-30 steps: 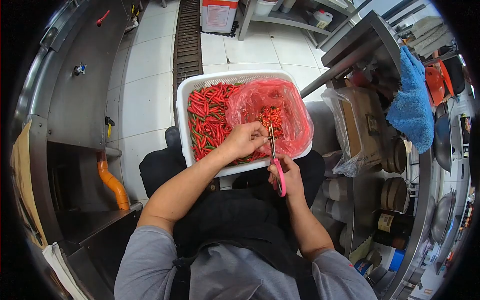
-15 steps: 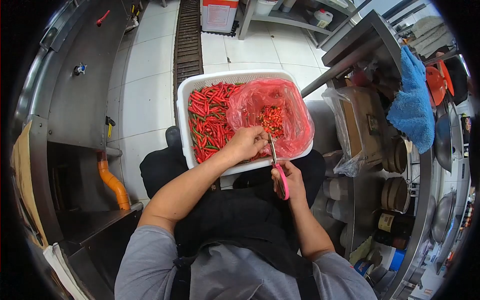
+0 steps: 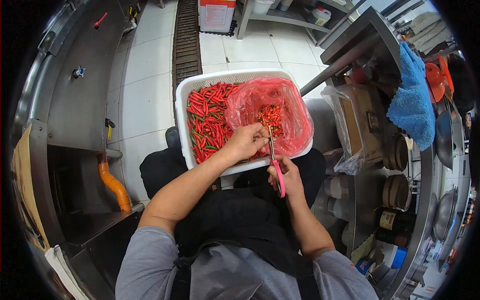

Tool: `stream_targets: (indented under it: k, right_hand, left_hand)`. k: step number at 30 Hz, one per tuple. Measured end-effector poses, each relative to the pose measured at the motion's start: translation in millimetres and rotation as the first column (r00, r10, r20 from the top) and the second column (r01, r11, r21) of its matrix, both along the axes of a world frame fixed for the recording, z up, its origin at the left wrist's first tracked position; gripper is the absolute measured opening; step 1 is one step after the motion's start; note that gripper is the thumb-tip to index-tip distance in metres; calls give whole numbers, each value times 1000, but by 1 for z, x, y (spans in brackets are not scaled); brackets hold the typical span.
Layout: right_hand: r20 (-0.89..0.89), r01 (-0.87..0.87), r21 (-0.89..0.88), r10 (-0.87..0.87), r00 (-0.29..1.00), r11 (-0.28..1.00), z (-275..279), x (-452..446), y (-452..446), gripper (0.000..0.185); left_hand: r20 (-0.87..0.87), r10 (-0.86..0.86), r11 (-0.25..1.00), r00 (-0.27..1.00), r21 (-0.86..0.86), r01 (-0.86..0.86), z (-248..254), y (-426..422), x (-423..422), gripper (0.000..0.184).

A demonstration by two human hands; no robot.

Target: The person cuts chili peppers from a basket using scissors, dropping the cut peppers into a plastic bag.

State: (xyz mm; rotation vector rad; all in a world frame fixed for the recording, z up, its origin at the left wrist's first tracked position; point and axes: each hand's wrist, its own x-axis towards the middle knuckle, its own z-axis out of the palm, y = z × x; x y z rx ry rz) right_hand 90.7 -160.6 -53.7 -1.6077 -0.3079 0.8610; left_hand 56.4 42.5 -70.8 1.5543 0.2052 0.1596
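My right hand [image 3: 288, 177] grips a pair of scissors [image 3: 278, 181] by the pink handles, with the blades pointing forward over the near rim of a white plastic basket [image 3: 183, 100]. Just left of the blades, my left hand [image 3: 247, 141] has thumb and fingers pinched together; whatever is between them is too small or hidden to make out. Whole red and some green chillies [image 3: 207, 117] fill the basket's left side. On its right a translucent red plastic bag [image 3: 299, 117] stands open, with cut chilli pieces [image 3: 270, 116] inside, beyond the blade tips.
The basket rests at my knees above white floor tiles [image 3: 147, 90], beside a drain grate [image 3: 186, 45]. Steel equipment [image 3: 82, 105] and an orange pipe [image 3: 114, 185] line the left. To the right are shelves with a plastic-wrapped box [image 3: 367, 125] and a hanging blue cloth [image 3: 412, 100].
My right hand and the scissors have shifted slightly forward and left, bringing the blade tips further over the bag. My left hand stays pinched in nearly the same place.
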Motion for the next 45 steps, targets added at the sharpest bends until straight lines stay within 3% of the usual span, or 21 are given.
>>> stream_targets:
  k: [5,7,11,13,14,16,19,20,21,23,26,27,30,33,36,38,40,42,43,45]
  right_hand:
    - [-35,16,18,-16,999,1000,3,-2,4,36]
    - [-41,11,18,-10,999,1000,4,-2,4,34]
    - [-53,38,-48,-40,998,998,4,1,1,32]
    - [49,35,-89,-30,998,995,4,0,-2,28]
    - [54,51,-86,-46,997,995,7,0,-2,28]
    - [4,78,-109,-78,997,991,16,3,-7,30]
    - [155,95,-91,-80,985,991,22,10,-27,42]
    - [236,130,-103,-102,966,986,18,12,-39,44]
    - [320,151,-117,-107,941,982,17,16,-51,46]
    - [371,239,-66,-198,907,969,35,21,-77,46]
    - [673,470,-38,-325,665,882,58,33,-134,41]
    - [702,501,-33,-337,628,865,70,36,-153,41]
    - [805,680,-105,-340,487,726,94,45,-191,42]
    - [814,645,-80,-324,482,760,107,51,-187,42]
    - [822,447,-175,-120,557,877,105,53,-140,41]
    - [795,293,-104,-98,599,950,78,58,-91,38]
    - [847,190,-248,117,519,950,55,65,-44,38]
    - [895,90,-200,145,422,976,40,66,-3,40]
    - [890,65,-280,233,391,958,32,70,14,41]
    - [893,69,-286,239,382,956,14,68,30,37]
  left_hand:
    - [27,43,992,999,118,-46,4,0,-2,10]
    - [-8,27,944,1000,329,-23,14,2,-4,11]
    - [27,64,920,998,387,-69,13,3,-4,11]
    - [189,90,861,978,478,-172,13,5,-3,12]
    - [194,74,862,978,480,-161,14,7,-4,12]
    - [396,55,774,917,563,-289,18,13,-1,16]
    - [325,96,727,941,623,-289,19,17,1,20]
    - [225,124,805,966,546,-231,26,18,0,21]
    - [232,143,836,962,492,-243,28,18,-1,22]
    - [216,190,837,958,473,-273,32,18,-1,23]
    - [270,217,852,938,417,-317,6,32,3,25]
    - [240,243,887,940,337,-315,6,33,4,25]
    - [273,246,866,930,369,-338,4,39,2,23]
    - [214,269,872,939,360,-332,16,37,-2,21]
    - [246,307,869,919,321,-377,14,42,-3,19]
    - [325,321,876,890,256,-409,7,46,-1,20]
    - [337,343,861,877,259,-437,4,54,-5,20]
    - [336,357,842,871,287,-456,-11,68,-5,20]
    - [329,348,841,878,305,-448,-12,71,-2,20]
    - [329,385,804,863,339,-488,-14,79,-6,21]
